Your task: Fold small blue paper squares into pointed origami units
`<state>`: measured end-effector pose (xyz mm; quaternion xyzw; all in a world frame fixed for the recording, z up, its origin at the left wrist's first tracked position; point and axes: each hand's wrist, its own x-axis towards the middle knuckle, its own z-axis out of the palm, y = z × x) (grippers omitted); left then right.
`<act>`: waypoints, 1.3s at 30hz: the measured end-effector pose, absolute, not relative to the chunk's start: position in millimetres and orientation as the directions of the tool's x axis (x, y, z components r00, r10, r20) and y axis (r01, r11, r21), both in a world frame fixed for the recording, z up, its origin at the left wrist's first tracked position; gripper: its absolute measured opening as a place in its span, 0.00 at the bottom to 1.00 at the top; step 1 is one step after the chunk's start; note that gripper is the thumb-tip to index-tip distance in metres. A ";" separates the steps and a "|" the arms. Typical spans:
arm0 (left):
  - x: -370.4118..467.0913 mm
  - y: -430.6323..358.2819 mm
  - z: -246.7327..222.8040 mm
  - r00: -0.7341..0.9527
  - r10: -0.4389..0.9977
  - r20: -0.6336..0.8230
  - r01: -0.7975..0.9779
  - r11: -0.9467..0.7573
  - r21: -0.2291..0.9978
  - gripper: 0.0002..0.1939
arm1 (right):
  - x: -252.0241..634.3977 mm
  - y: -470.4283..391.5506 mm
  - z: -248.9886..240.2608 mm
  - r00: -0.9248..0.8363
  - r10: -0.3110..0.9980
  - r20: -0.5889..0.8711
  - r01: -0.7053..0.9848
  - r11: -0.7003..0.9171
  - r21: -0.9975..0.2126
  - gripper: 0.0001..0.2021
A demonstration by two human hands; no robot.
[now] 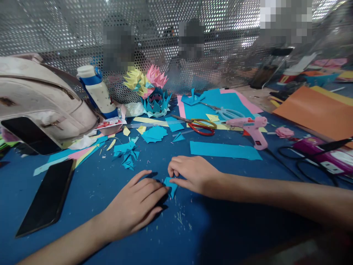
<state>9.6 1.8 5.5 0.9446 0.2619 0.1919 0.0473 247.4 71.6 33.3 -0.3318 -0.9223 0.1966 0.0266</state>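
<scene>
A small folded piece of blue paper (171, 188) lies on the dark blue table between my two hands. My left hand (140, 200) rests palm down with its fingers stretched out, their tips at the paper's left edge. From the right, my right hand (197, 175) reaches in with curled fingers and its thumb pressed on the paper. Just beyond are a cluster of folded blue pieces (127, 152), a stack of blue paper squares (154, 134) and a blue paper strip (226, 150).
Scissors with red and yellow handles (202, 125) and a pink glue gun (249, 127) lie beyond my hands. Paper lotus flowers (156, 101) stand by the perforated metal screen. Leftward are phones (46, 197), a bottle (96, 92) and a bag (44, 99); a purple power strip (322, 156) sits right.
</scene>
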 end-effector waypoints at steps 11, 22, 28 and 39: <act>10.4 -0.1 4.9 0.777 0.516 0.360 0.474 -0.856 0.205 0.15 | 247.4 72.6 31.1 -0.786 0.617 -0.041 0.564 0.689 -0.455 0.02; 13.2 2.3 7.3 0.763 0.566 0.312 0.537 -0.824 0.180 0.19 | 251.4 74.7 24.3 -0.849 0.511 0.136 0.454 0.836 -0.310 0.06; 11.1 1.7 5.5 0.780 0.559 0.282 0.543 -0.828 0.140 0.21 | 252.8 78.4 24.8 -0.894 0.424 0.147 0.387 0.894 -0.226 0.10; 12.0 2.3 7.7 0.792 0.556 0.251 0.544 -0.830 0.122 0.22 | 266.2 102.7 48.5 -0.993 0.101 0.057 0.088 0.977 -0.195 0.13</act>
